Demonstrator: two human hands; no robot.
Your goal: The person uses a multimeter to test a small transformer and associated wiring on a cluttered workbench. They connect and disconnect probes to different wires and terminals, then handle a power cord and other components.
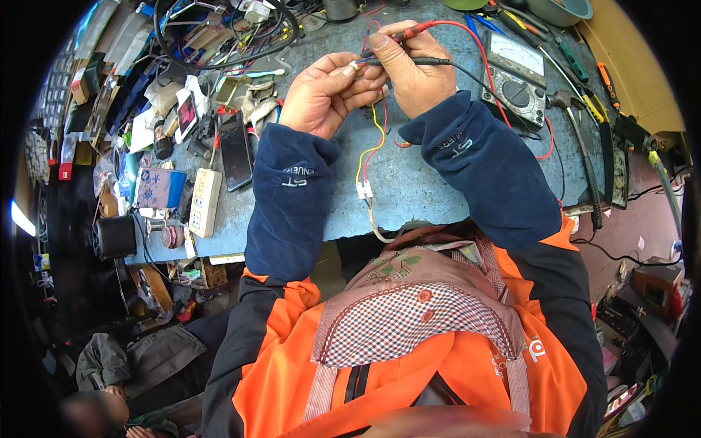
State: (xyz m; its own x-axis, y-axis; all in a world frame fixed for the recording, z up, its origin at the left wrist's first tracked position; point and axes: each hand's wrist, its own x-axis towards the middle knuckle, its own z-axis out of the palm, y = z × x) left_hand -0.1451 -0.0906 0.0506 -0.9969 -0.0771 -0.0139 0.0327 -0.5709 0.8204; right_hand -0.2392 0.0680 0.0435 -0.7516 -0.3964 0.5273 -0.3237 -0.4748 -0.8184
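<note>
Between the thumb and fingers of my left hand (321, 95) is the end of some thin wires with a small white connector (355, 65). My right hand (416, 73) grips two test probes together, a red probe (413, 31) and a black probe (432, 61). Their tips point at the connector; whether they touch it I cannot tell. From the probes, leads run to an analog multimeter (515, 82) lying at the right. Below my hands, yellow and red wires (382, 133) lead down to a white terminal block (364, 190) near the bench's front edge.
A hammer (577, 124) and screwdrivers (573, 61) lie right of the meter. On the left of the blue bench (292, 197) are a black phone (236, 152), a white power strip (206, 202) and much clutter. Another person (109, 365) is at the lower left.
</note>
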